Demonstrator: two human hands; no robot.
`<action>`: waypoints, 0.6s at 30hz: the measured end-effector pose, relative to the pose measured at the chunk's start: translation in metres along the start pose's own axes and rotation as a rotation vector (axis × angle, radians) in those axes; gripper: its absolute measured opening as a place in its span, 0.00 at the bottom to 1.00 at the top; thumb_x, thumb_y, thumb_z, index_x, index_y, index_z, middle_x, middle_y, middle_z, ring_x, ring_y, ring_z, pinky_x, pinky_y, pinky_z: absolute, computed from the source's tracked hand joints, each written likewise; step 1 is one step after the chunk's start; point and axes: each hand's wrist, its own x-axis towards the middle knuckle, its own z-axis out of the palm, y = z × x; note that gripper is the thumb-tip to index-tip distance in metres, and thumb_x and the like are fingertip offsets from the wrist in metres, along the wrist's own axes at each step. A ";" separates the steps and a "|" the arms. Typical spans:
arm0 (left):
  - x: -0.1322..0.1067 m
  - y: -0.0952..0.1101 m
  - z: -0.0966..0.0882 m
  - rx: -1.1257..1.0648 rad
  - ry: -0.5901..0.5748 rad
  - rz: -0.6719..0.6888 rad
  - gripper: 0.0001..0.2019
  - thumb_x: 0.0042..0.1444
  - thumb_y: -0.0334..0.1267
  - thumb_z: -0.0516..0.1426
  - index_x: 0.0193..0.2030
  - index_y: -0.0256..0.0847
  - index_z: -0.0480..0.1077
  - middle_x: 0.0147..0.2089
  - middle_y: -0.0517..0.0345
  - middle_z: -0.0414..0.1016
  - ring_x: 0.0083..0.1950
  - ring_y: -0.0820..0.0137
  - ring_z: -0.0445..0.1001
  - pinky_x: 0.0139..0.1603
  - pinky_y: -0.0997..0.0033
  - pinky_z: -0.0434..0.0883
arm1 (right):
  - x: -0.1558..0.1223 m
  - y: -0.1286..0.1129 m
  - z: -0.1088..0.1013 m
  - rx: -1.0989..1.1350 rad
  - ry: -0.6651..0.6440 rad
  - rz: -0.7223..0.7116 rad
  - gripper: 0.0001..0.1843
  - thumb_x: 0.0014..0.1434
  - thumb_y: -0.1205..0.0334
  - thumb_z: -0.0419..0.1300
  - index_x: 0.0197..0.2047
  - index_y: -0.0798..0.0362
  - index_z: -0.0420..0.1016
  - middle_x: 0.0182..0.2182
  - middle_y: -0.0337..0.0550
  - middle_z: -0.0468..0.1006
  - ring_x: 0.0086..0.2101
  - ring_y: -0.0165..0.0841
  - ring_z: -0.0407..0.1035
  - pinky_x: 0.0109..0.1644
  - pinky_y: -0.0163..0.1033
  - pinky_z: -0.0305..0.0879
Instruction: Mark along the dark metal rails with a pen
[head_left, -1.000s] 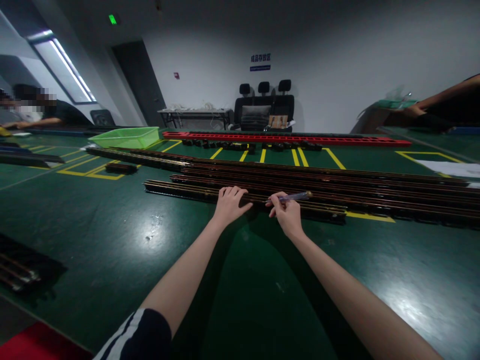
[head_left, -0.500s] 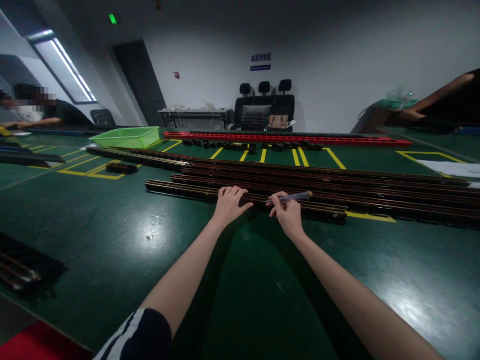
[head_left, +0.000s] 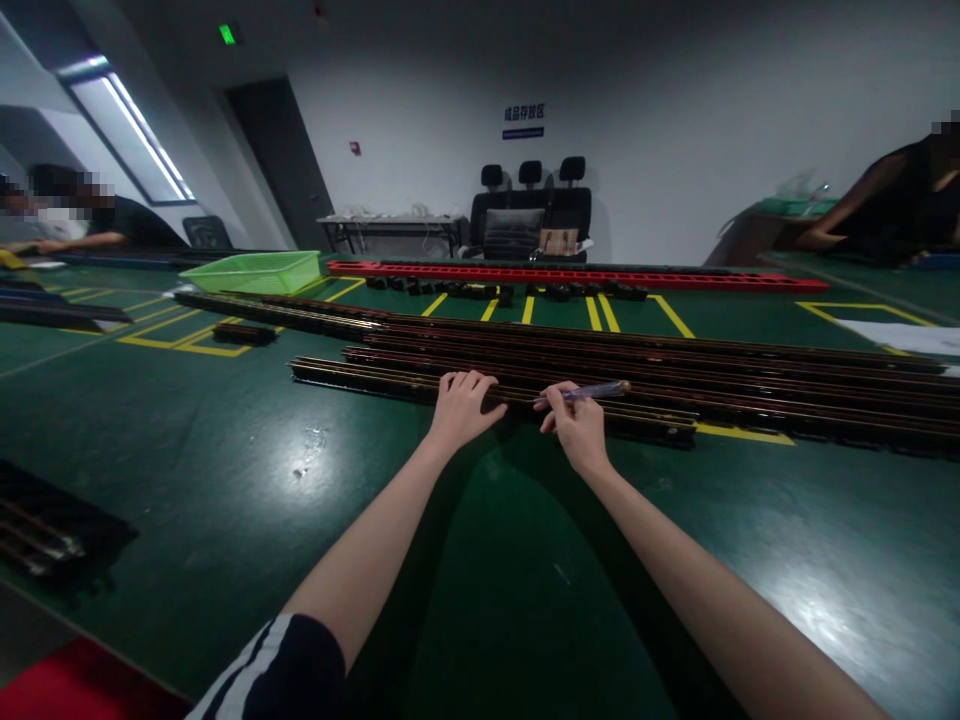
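My left hand (head_left: 459, 408) lies on the nearest long dark rail (head_left: 360, 377), its thumb stretched apart from the fingers along the near side. Pinched in my right hand (head_left: 576, 428) is a slim pen-like tool (head_left: 596, 391) with a clear purplish barrel and a brownish end. The tool slants, its tip pointing left toward the top of the same rail, just right of my left thumb. Whether the tip touches the rail I cannot tell. Thin coppery lines run along the rail's length. More long dark rails (head_left: 750, 385) lie close together behind it.
On the green table (head_left: 300, 560) are a light green basket (head_left: 259, 275), a short dark piece (head_left: 244, 334) and a long red rack (head_left: 600, 277). Small black parts (head_left: 502, 294) lie before the rack. Dark strips (head_left: 52, 530) sit at left. Other people work at both sides.
My hands stay nearly in place; the tool in my right hand has barely shifted. At the far right, the other person has moved and more of the body shows.
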 end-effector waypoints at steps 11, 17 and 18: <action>0.000 0.002 0.000 0.041 0.024 -0.014 0.17 0.58 0.47 0.53 0.49 0.40 0.69 0.50 0.50 0.73 0.52 0.58 0.67 0.56 0.54 0.57 | 0.000 0.003 0.001 0.029 0.013 -0.014 0.27 0.55 0.37 0.54 0.32 0.56 0.69 0.26 0.46 0.77 0.16 0.27 0.67 0.19 0.33 0.63; 0.000 0.001 0.002 0.037 0.052 0.009 0.16 0.58 0.42 0.52 0.50 0.39 0.69 0.50 0.50 0.73 0.54 0.59 0.67 0.57 0.55 0.57 | 0.000 0.004 0.000 0.029 -0.013 -0.023 0.25 0.56 0.38 0.54 0.33 0.56 0.69 0.28 0.47 0.77 0.17 0.28 0.67 0.20 0.33 0.64; -0.001 0.001 0.002 0.035 0.053 0.015 0.16 0.58 0.41 0.52 0.50 0.39 0.69 0.50 0.51 0.73 0.53 0.60 0.67 0.57 0.55 0.57 | 0.000 0.004 0.001 0.026 -0.007 -0.023 0.25 0.56 0.38 0.54 0.32 0.56 0.69 0.28 0.47 0.77 0.17 0.28 0.67 0.20 0.33 0.64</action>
